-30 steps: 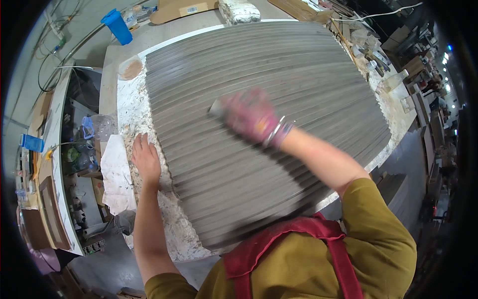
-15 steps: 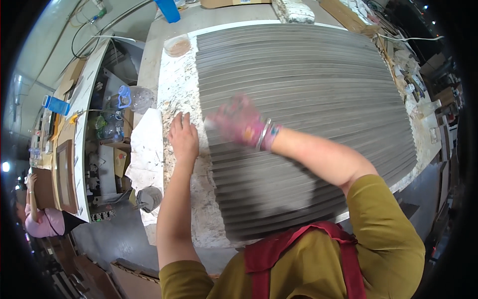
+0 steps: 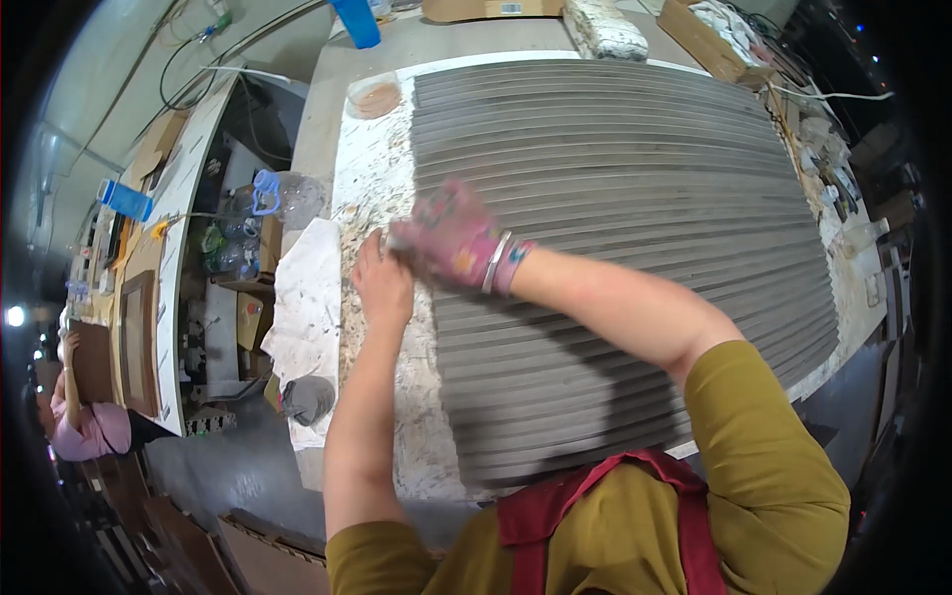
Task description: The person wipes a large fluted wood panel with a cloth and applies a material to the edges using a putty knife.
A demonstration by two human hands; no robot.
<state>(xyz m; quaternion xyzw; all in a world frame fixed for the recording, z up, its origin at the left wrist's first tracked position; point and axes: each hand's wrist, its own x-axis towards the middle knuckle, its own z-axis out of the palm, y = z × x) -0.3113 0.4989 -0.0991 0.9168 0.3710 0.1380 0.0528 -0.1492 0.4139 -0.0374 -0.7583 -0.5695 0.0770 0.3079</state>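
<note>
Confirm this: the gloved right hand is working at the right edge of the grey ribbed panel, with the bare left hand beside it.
Not quite: in the head view the gloved right hand is at the left edge of the grey ribbed panel. The bare left hand is indeed beside it.

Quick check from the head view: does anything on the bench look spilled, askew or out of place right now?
The bench strip left of the grey ribbed panel is spattered with dried specks, and a crumpled white cloth hangs over its edge. The panel itself lies flat, with no visible damage.
</note>
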